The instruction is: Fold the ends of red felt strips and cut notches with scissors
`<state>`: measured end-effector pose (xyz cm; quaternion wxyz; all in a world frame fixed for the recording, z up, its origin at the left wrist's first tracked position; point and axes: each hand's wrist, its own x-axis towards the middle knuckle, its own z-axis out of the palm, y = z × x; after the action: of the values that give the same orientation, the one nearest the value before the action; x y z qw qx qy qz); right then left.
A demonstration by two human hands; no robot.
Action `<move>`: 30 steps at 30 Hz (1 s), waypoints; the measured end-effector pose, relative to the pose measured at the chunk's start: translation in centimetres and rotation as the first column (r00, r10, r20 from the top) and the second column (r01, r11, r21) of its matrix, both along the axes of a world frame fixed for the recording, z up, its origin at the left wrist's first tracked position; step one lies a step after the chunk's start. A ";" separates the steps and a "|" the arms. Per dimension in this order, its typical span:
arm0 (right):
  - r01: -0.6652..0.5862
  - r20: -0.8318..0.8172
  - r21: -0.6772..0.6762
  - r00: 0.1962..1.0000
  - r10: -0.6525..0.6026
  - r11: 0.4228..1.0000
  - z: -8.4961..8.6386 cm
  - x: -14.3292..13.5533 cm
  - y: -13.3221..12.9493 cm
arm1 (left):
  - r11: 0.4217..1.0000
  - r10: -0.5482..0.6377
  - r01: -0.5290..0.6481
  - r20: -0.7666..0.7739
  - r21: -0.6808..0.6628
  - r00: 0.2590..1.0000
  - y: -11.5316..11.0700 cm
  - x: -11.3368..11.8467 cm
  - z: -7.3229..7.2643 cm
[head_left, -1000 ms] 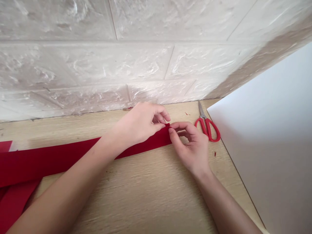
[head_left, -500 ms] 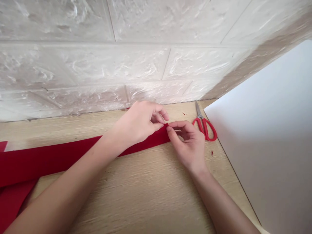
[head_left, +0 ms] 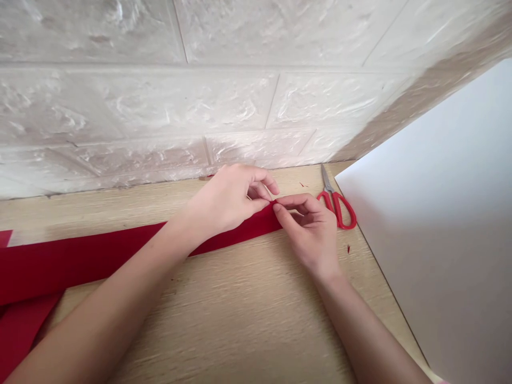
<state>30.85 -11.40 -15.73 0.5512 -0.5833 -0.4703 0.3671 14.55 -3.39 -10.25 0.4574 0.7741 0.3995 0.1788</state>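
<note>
Both left hand [head_left: 226,196] and right hand [head_left: 314,229] gripped dark-red ribbon [head_left: 100,253], pinching upper edge near right end, probably for precise control. Ribbon lay across wooden tabletop [head_left: 240,320], apparently for support. Red-handled scissors [head_left: 336,205] rested beyond right hand, seemingly within reach; brick-patterned wall [head_left: 220,98] rose behind.

Strip [head_left: 92,256] looks matt and cloth-like; scissors [head_left: 329,189] have metal blades [head_left: 325,177], smooth plastic handles [head_left: 338,212]; tabletop [head_left: 240,314] shows wood grain; wall [head_left: 224,101] looks rough, glossy.

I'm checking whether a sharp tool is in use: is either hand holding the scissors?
No, the scissors lie on the table, while the left hand and right hand pinch the red strip.
</note>
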 end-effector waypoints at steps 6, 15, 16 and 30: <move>0.032 0.047 0.006 0.998 -0.032 0.999 -0.1 0.2 0.0 | 1.000 -0.003 0.003 0.004 0.001 1.000 0.0 0.2 -0.3; 0.039 0.132 0.022 0.990 -0.041 0.999 0.0 0.1 -0.2 | 1.000 -0.002 0.004 0.045 -0.029 0.999 0.1 0.1 -1.1; 0.040 0.128 0.023 0.991 -0.043 0.999 0.0 0.0 -0.2 | 0.999 -0.004 0.006 0.049 -0.032 0.999 0.2 0.1 -1.1; 0.052 0.085 0.076 0.995 -0.058 0.996 -0.1 0.2 -0.1 | 0.999 -0.026 0.028 0.034 -0.040 0.999 -0.4 0.3 -0.5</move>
<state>31.01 -11.49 -15.81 0.5613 -0.5906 -0.4909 0.3085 14.84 -3.78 -10.79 0.4822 0.7668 0.3848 0.1775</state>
